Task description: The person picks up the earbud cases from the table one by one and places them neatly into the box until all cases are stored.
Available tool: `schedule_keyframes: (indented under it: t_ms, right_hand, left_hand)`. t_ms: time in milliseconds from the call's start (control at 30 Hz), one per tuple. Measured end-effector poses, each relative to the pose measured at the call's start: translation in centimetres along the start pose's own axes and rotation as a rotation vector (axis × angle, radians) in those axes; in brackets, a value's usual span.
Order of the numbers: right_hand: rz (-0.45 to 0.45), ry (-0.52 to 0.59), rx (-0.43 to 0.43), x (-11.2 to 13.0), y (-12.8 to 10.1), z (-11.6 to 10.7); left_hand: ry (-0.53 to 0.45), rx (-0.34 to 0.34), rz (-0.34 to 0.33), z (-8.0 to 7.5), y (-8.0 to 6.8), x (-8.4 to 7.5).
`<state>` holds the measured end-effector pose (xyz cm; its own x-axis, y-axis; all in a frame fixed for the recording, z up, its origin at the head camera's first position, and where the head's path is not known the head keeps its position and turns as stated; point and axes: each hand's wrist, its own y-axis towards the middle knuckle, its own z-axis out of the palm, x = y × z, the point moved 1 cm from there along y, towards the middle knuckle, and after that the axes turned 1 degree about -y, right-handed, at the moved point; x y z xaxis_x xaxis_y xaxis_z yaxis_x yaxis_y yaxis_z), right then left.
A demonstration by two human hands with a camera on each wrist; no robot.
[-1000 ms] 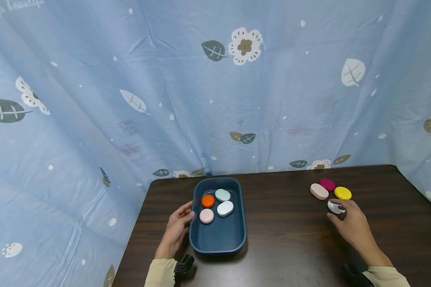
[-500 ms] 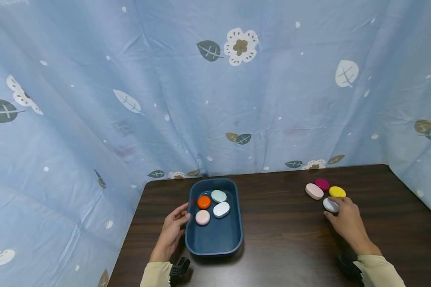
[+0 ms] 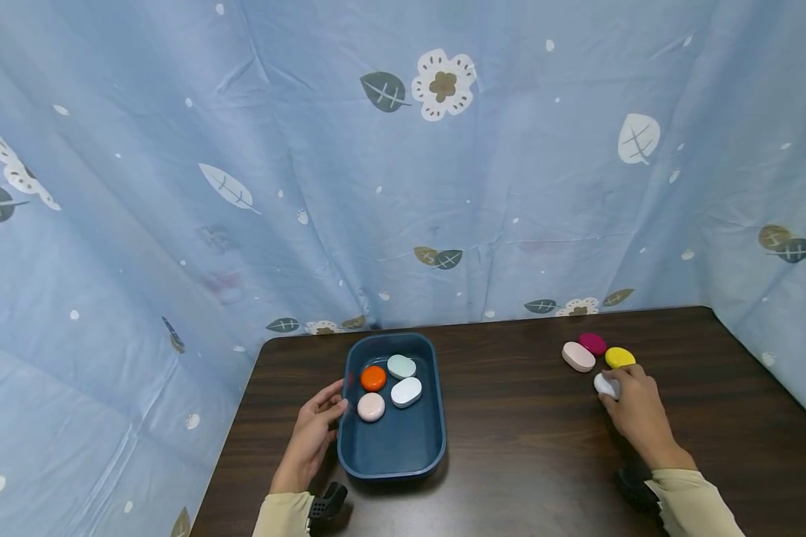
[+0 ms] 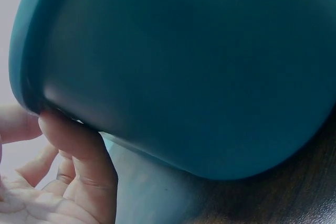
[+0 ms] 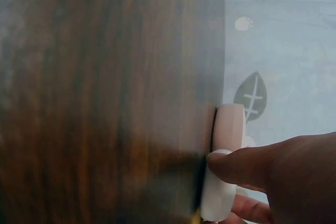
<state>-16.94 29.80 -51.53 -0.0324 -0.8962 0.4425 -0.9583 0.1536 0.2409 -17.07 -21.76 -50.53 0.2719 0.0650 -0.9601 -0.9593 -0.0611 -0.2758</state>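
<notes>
A person works with bare hands at a dark wood-grain tabletop (image 3: 510, 432), the right hand (image 3: 636, 414) pinching a white oval piece (image 3: 606, 385) between thumb and fingers on the right side of the surface. The right wrist view shows the thumb laid on the near face of that piece, with fingertips behind it; whether it is clear of the tabletop is hard to tell, as the hand covers part of it. Just beyond the grip lie three more smooth pieces: a yellow disc (image 3: 619, 356) next to the fingers, a pale pink oval (image 3: 578, 357) to its left, and a magenta disc (image 3: 592, 344) between and slightly behind them.

Well apart on the left, the left hand (image 3: 309, 436) rests against the near-left side of a dark blue tray (image 3: 396, 447), its fingers relaxed and spread rather than curled. The left wrist view shows the thumb tip touching the outer wall just below the rim. Inside the tray sit four pieces: an orange disc (image 3: 373, 378) at left, a pale mint oval (image 3: 401, 366) farthest back, a white rounded block (image 3: 406, 392) at right, and a light pink disc (image 3: 371, 407) nearest the left hand. The near part of the tray floor shows bare.

Cream sleeves (image 3: 695, 501) cover both forearms. Blue fabric (image 3: 544, 186) printed with leaves and flowers hangs behind.
</notes>
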Motion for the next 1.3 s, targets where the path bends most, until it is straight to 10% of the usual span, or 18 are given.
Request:
schedule_keyframes:
  t_ms: [867, 1300]
  right_hand:
    - [-0.027, 0.051, 0.18, 0.9, 0.4, -0.5]
    - [-0.157, 0.171, 0.196, 7.2, -0.8, 0.9]
  left_hand:
    - [-0.015, -0.007, -0.013, 0.1, 0.1, -0.1]
    - [-0.021, -0.012, -0.02, 0.1, 0.1, -0.1]
